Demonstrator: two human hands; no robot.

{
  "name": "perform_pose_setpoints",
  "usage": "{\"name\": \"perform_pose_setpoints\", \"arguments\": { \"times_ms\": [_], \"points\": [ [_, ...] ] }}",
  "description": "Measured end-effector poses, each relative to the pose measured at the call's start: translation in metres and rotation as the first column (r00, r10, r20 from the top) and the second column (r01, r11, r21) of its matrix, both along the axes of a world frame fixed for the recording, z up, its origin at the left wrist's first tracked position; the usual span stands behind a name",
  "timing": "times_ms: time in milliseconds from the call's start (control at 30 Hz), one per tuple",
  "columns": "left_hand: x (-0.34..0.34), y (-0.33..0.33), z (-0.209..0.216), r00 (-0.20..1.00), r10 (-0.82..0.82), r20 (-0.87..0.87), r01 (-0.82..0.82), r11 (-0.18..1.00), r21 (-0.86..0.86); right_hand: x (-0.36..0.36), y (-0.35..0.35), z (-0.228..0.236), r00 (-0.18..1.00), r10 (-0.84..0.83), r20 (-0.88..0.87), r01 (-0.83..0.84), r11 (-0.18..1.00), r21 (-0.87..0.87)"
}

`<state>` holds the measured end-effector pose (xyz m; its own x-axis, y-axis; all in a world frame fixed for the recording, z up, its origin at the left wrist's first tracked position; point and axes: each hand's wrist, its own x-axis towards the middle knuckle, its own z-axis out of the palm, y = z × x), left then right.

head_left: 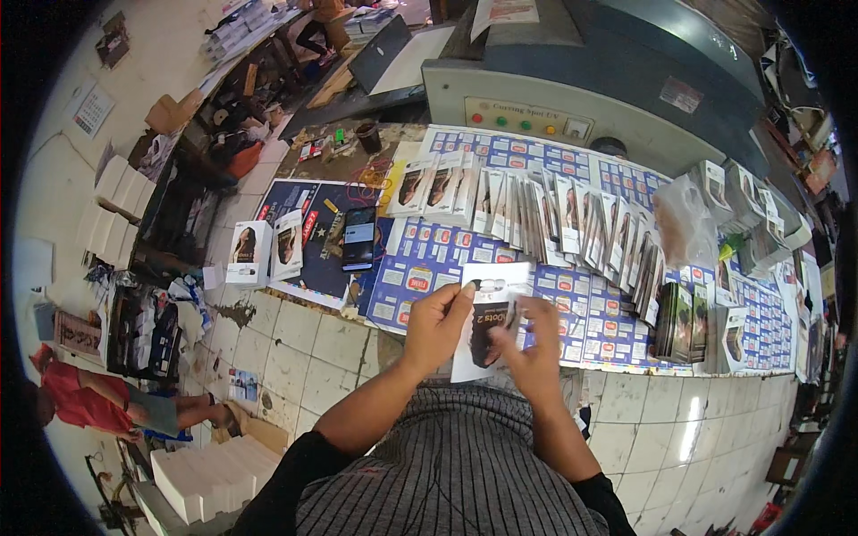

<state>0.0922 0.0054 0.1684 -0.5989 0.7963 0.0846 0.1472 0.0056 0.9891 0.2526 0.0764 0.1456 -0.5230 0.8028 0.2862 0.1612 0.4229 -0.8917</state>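
Note:
A white printed card (487,308) with a dark picture panel is held up over the table's near edge, in front of my body. My left hand (438,326) pinches its upper left side between thumb and fingers. On the other side, my right hand (533,348) is at the card's right edge, its fingers curled and smeared by motion. Whether they grip the card is not clear. Beyond my hands, a long row of similar printed pieces (554,214) leans in overlapping order across the table. Two small stacks of them (248,250) stand at the left.
Blue printed sheets (424,268) cover the table. A phone (359,239) lies left of my hands, near a dark cup (368,137). A clear plastic bag (686,223) and more stacks (755,214) sit at the right. Behind stands a large grey machine (518,94) with buttons. Another person (107,397) is at far left.

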Motion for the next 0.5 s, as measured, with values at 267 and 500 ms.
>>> {"name": "perform_pose_setpoints", "arguments": {
  "times_ms": [267,500],
  "points": [
    [-0.002,-0.004,-0.012,0.944,-0.102,0.313,0.110,0.994,-0.008,-0.018,-0.011,-0.016,0.972,0.169,0.164,-0.186,0.978,0.092],
    [-0.004,-0.004,-0.019,0.911,-0.156,0.381,0.156,0.987,0.031,-0.019,-0.010,-0.021,0.986,0.164,0.027,-0.164,0.986,0.019]
  ]
}}
